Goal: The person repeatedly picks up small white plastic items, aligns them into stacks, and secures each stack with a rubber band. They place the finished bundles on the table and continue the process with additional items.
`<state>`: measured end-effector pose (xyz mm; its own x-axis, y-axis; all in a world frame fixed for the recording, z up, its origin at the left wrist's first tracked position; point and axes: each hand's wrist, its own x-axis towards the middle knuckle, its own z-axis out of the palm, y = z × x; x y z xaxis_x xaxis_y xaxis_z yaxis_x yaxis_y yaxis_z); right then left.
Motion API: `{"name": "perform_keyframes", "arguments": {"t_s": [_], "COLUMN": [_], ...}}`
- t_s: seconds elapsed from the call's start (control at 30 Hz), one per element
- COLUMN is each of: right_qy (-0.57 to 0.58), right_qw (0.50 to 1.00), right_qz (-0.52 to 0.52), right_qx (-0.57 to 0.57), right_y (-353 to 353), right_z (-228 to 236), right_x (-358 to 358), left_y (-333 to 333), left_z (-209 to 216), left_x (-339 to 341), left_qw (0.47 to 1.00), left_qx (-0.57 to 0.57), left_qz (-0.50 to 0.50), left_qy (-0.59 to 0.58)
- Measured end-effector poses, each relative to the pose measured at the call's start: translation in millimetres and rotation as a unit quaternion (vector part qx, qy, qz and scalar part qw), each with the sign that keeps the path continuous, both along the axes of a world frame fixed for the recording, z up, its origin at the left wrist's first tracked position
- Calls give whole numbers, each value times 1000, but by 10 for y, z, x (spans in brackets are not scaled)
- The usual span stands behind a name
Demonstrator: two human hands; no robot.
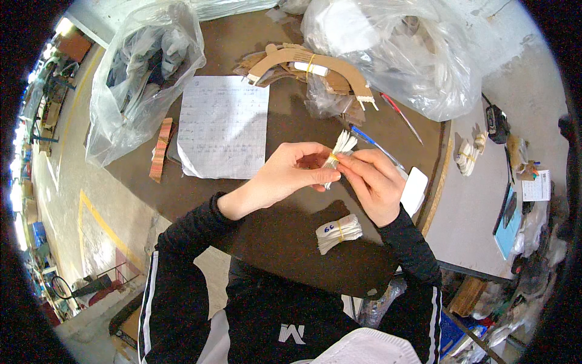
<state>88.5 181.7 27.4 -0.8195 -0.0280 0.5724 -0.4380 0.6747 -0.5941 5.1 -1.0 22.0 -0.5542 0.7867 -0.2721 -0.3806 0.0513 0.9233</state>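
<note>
Above the middle of the brown table (291, 242), both my hands hold a small bundle of white strips (344, 144) with a yellow rubber band round it. My left hand (294, 167) is closed about the bundle's lower left side. The fingertips of my right hand (376, 182) pinch it at the band. A second banded bundle of white strips (339, 233), with blue marks on it, lies on the table nearer to me. A blue pen (373, 144) lies just beyond my right hand, and a white card-like piece (414, 189) is beside that wrist.
A handwritten squared sheet (224, 121) lies at left beside a striped strip (161, 148). Clear plastic bags (142, 73) (418, 67) stand at the far corners. Between them are curved cardboard pieces (315, 57). A red pen (403, 115) and more white bundles (467, 156) are at right.
</note>
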Motion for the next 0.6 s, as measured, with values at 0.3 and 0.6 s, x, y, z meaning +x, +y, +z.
{"name": "perform_keyframes", "arguments": {"t_s": [0.3, 0.6], "right_qy": [9, -96], "right_qw": [997, 974], "right_qz": [-13, 129], "right_qx": [74, -163], "right_y": [-6, 2], "right_z": [20, 35], "right_x": [-38, -41], "left_y": [13, -3], "left_z": [103, -35], "left_x": [151, 39], "left_qw": [928, 882], "left_qx": [-140, -112], "left_qz": [96, 141], "left_qy": [333, 436]}}
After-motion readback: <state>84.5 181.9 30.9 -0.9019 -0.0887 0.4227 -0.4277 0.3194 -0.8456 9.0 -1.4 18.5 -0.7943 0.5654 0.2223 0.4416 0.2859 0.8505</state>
